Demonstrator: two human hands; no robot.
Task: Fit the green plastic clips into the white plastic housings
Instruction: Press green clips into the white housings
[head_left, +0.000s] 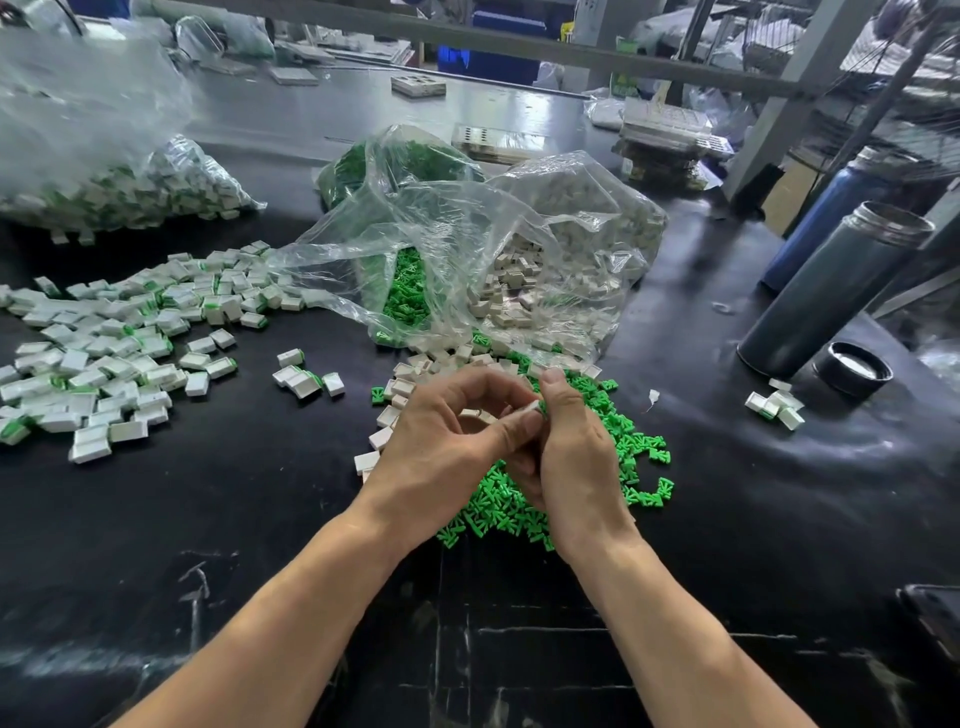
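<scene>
Fingers (511, 434) of left hand (441, 452) and right hand (571, 457) pinched together on one small white housing (531, 407), held just above loose heap of green clips (636, 452). Boxy, hard, matte white housings (410, 387) scattered beside it. Finished pieces (109, 358) spread wide at left. Crinkled clear bags (467, 249) slumped behind. Glossy black surface (727, 519), scuffed near front edge, bare there. Two metal flasks (831, 291) at right, cluttered shelving beyond.
</scene>
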